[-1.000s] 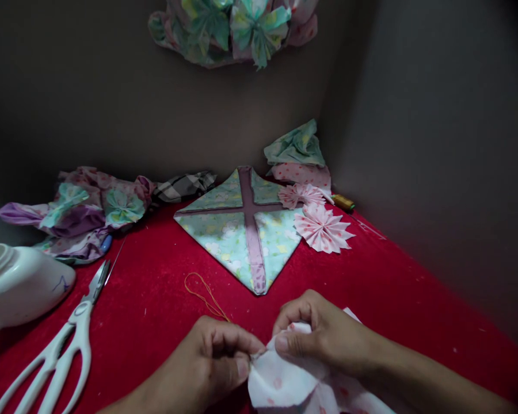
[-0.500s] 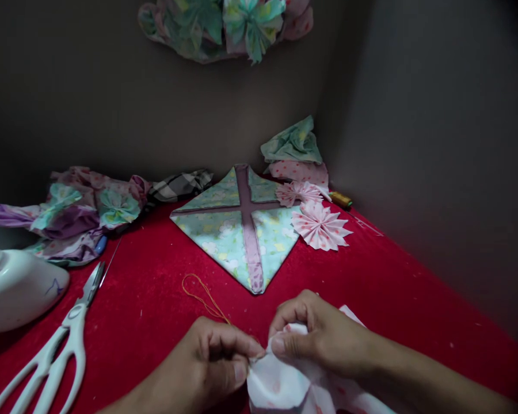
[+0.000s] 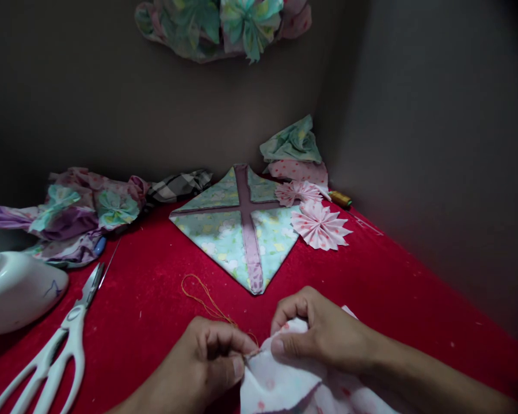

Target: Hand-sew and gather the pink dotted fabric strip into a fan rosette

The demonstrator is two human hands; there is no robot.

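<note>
Between my hands lies a piece of white fabric (image 3: pixel 280 376) with pinkish-red dots, in the lower middle of the head view. My left hand (image 3: pixel 218 359) pinches its left edge between thumb and fingers. On the fabric's upper part, my right hand (image 3: pixel 315 333) is closed with the thumb on top. An orange thread (image 3: pixel 202 299) runs in a loop over the table to my left fingertips, where a stitched-looking edge shows. Whether a needle is there I cannot tell.
White-handled scissors (image 3: pixel 64 351) and a white bottle (image 3: pixel 21 290) lie at the left on the red cloth (image 3: pixel 147 322). Ahead are a green patterned fabric square (image 3: pixel 224 233) with mauve bands, a pleated dotted rosette (image 3: pixel 320 225), a thread spool (image 3: pixel 340 199) and heaped fabric pieces (image 3: pixel 82 207).
The fabric has shifted slightly left and lies more spread out, showing more of its dots. More of its edge and the thread shows by my left fingertips. Both hands keep their grip.
</note>
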